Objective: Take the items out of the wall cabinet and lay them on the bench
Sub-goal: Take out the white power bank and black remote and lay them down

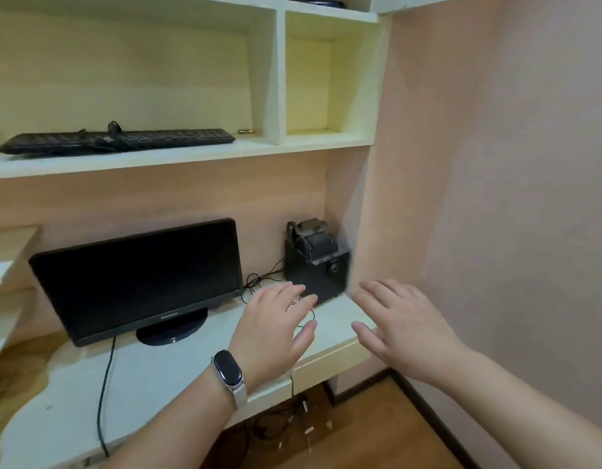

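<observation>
A black speaker box (pixel 318 270) with smaller black pieces stacked on top stands on the pale bench (pixel 150 377), in the back right corner against the wall. My left hand (pixel 276 326), with a black band on the wrist, hovers open just in front of the box. My right hand (pixel 401 324) is open too, at the bench's right end, a little apart from the box. Neither hand holds anything. Above, a black keyboard (pixel 120 140) with its cable coiled on top lies on the wall cabinet's shelf (pixel 177 157). A small battery (pixel 246 131) lies beside it.
A black monitor (pixel 140 279) stands on the bench to the left, its cable hanging over the front edge. Thin black wires (pixel 262 280) trail between monitor and speaker. The right cabinet compartment (pixel 313 82) shows nothing inside. A pink wall (pixel 496 164) closes the right side. Cables lie on the floor below.
</observation>
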Action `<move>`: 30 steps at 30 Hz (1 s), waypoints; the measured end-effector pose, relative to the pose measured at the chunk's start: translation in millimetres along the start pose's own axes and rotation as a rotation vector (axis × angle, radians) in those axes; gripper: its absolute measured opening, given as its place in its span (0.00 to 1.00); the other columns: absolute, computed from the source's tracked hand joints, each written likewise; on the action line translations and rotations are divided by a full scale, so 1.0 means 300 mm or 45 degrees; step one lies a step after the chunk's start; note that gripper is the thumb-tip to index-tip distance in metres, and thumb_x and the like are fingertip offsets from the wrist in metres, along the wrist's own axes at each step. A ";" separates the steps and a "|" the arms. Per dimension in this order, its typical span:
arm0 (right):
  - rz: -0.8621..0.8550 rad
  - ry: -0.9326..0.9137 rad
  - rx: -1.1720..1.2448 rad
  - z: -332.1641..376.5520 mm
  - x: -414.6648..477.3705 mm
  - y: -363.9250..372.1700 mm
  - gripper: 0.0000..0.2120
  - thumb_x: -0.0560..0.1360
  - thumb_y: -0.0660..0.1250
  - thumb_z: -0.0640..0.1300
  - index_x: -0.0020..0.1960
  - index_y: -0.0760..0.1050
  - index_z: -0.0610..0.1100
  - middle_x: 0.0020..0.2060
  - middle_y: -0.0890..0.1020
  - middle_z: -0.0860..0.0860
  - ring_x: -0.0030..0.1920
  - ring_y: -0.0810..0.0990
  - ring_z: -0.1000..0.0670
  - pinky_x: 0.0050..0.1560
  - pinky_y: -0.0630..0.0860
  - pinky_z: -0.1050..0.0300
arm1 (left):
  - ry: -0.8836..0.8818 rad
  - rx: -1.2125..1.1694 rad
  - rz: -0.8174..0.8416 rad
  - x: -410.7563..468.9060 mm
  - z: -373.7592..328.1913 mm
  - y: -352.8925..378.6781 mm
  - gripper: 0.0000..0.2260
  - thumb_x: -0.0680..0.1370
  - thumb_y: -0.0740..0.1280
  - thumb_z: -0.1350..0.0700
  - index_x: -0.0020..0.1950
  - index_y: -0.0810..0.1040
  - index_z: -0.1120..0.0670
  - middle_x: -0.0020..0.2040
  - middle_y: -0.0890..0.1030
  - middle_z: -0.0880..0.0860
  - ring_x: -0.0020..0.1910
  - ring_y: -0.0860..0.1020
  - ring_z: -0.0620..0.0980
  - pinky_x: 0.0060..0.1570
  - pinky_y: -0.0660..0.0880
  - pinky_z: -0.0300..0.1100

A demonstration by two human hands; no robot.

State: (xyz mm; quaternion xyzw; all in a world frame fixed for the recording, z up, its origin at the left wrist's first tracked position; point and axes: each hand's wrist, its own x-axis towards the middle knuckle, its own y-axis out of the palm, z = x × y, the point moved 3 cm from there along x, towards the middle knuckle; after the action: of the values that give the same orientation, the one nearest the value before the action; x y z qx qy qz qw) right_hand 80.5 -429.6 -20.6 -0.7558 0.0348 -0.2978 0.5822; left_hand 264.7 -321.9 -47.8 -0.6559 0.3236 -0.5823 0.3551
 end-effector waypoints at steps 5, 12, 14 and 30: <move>-0.040 0.005 -0.063 -0.048 0.167 0.026 0.23 0.77 0.56 0.58 0.62 0.77 0.47 0.59 0.81 0.49 0.59 0.79 0.45 0.55 0.76 0.48 | 0.042 -0.035 -0.084 0.173 0.128 0.036 0.17 0.78 0.61 0.46 0.63 0.79 0.49 0.62 0.79 0.49 0.63 0.74 0.52 0.64 0.68 0.50; -0.152 -0.001 -0.029 -0.158 0.362 0.067 0.22 0.75 0.58 0.57 0.60 0.78 0.45 0.57 0.81 0.47 0.57 0.78 0.44 0.53 0.76 0.49 | 0.106 -0.014 -0.163 0.364 0.190 0.079 0.17 0.77 0.62 0.47 0.62 0.79 0.51 0.60 0.80 0.50 0.63 0.75 0.54 0.63 0.69 0.50; -0.199 -0.017 -0.022 -0.203 0.419 0.093 0.22 0.75 0.58 0.57 0.60 0.78 0.45 0.57 0.81 0.48 0.58 0.78 0.44 0.53 0.75 0.49 | 0.128 0.014 -0.205 0.427 0.201 0.095 0.17 0.76 0.63 0.47 0.61 0.80 0.51 0.60 0.80 0.51 0.62 0.75 0.54 0.62 0.69 0.51; -0.504 -0.211 0.092 -0.737 1.028 0.025 0.23 0.76 0.56 0.58 0.59 0.78 0.45 0.59 0.80 0.46 0.59 0.78 0.43 0.54 0.75 0.49 | 0.061 0.332 -0.424 1.172 0.188 0.063 0.17 0.75 0.63 0.47 0.60 0.80 0.52 0.59 0.81 0.53 0.59 0.77 0.56 0.57 0.73 0.51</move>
State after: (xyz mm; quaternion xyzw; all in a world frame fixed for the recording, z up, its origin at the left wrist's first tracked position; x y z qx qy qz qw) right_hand 227.2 -745.2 131.0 -0.7485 -0.1729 -0.3443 0.5398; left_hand 360.1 -621.8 119.9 -0.6348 0.1411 -0.6852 0.3281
